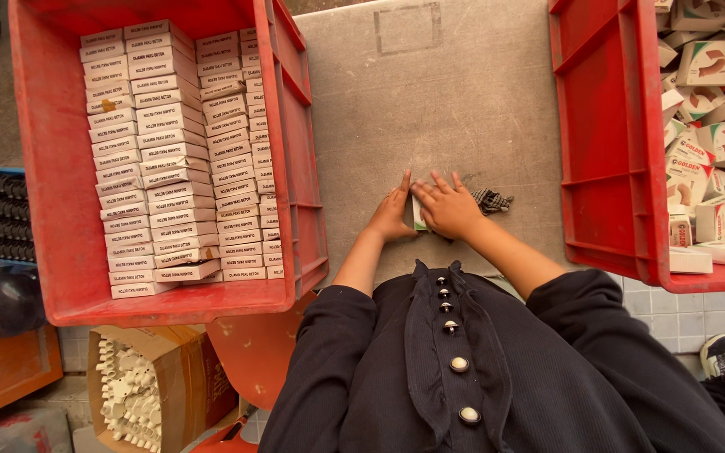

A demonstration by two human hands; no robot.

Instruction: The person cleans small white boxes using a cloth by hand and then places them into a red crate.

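Observation:
Both of my hands rest together on a grey metal table [430,101]. Between them is a small white box [419,215], mostly hidden. My left hand [392,214] presses against its left side with fingers straight. My right hand [449,208] lies over its top and right side with fingers spread. A small checked cloth [492,200] lies just right of my right hand.
A red crate [60,210] on the left holds several neat rows of white boxes [174,159]. A red crate [606,159] on the right holds loose white boxes [715,109] in a heap. Below left stand a cardboard carton of white parts [132,390] and dark bottles [2,298].

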